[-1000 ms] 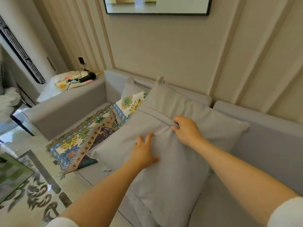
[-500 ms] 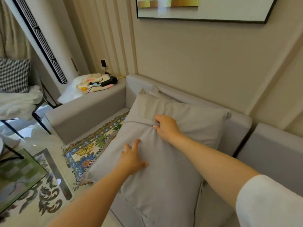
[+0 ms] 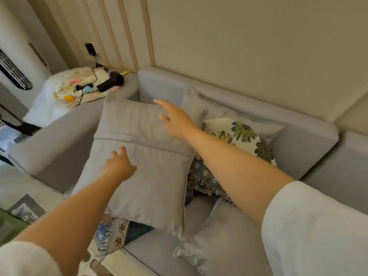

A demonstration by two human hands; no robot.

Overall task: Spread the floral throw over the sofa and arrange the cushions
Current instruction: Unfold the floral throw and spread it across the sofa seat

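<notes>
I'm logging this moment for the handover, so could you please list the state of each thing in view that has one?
large grey cushion: propped in the sofa corner, seam side facing out, lying over the throw
floral throw: bunched, not spread
floral cushion: leaning on the backrest
second grey cushion: lying flat on the seat
left hand: open, on the large cushion
right hand: open, fingers spread
hair dryer: lying down, corded

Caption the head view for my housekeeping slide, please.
Both hands, left hand and right hand, open on a grey cushion over the floral throw.

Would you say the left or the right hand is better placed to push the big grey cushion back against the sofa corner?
Probably the right hand: it hovers open by the grey cushion's top edge.
</notes>
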